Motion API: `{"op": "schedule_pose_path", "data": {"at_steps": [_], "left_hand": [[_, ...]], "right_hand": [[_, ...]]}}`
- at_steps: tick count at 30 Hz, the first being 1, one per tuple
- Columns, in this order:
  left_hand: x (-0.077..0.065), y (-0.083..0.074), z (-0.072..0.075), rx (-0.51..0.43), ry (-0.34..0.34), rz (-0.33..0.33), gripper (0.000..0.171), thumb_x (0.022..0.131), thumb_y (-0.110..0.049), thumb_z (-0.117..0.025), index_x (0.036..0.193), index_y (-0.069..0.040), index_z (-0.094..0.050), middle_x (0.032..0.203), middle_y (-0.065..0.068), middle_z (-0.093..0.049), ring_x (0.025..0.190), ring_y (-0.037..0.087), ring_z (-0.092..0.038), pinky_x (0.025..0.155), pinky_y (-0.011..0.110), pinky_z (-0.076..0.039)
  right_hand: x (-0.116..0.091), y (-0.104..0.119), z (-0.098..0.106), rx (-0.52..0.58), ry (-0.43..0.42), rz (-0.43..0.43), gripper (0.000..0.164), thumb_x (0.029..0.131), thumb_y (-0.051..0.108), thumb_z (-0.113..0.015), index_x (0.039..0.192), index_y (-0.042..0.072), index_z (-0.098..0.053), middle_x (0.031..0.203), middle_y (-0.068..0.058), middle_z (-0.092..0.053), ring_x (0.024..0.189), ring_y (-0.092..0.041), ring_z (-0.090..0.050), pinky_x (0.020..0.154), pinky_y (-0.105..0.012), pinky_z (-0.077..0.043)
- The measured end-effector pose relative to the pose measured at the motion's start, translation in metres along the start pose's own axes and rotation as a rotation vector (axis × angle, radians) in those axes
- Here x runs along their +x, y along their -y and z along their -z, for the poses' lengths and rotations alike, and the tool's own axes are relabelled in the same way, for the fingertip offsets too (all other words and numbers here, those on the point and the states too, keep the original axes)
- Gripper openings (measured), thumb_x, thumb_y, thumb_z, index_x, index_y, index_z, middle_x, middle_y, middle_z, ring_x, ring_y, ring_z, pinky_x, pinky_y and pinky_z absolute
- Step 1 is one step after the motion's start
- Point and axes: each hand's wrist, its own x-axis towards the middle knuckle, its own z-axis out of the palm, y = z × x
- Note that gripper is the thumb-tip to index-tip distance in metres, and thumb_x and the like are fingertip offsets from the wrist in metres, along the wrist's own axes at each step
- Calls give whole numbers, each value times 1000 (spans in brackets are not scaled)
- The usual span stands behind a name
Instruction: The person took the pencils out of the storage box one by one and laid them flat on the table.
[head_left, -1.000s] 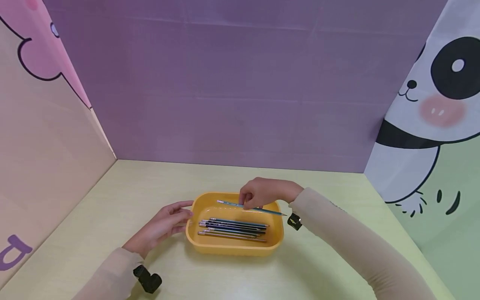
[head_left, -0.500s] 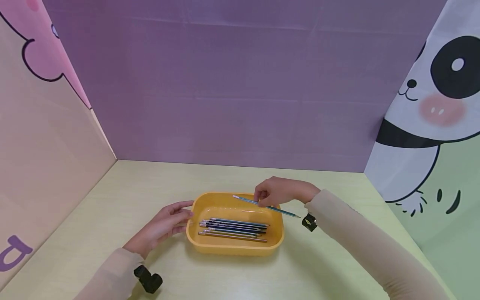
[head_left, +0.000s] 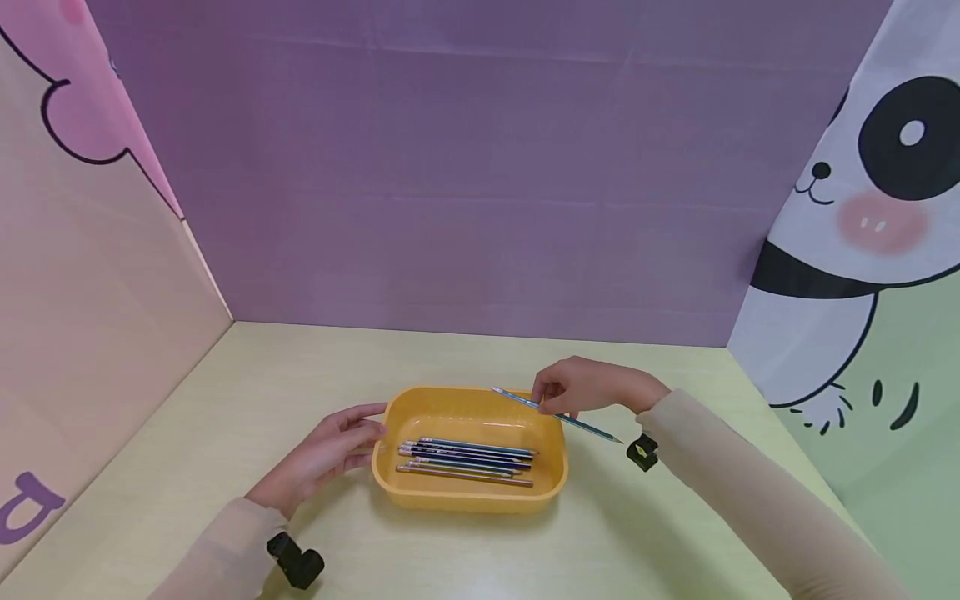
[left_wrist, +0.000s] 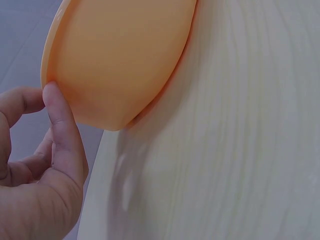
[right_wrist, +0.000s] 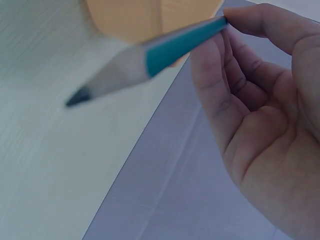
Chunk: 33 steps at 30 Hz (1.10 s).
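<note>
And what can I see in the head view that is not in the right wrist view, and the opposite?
Only the head view: the pencils lying inside the yellow tray, the left grip at the tray's rim, and the panda drawing on the right.

Only the right wrist view: the palm side of the right grip, and fine detail of the held pencil, its bare wood and dark lead.

Both: the right grip pinching that pencil, the tray (only partly in the wrist view), the pale table and the purple wall.
</note>
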Motion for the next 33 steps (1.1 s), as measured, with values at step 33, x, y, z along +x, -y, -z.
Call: {"op": "schedule_pose_path", "data": {"at_steps": [33], "left_hand": [[0, -1, 0, -4, -25, 16, 59, 100, -16, -61, 150, 4, -37, 117, 17, -59, 97, 21, -64, 81, 29, -58]], "right_hand": [[-38, -58, -8, 89, -79, -44, 14, 97, 17, -63, 104, 5, -65, 77, -1, -62, 67, -17, -60, 66, -31, -57]]}}
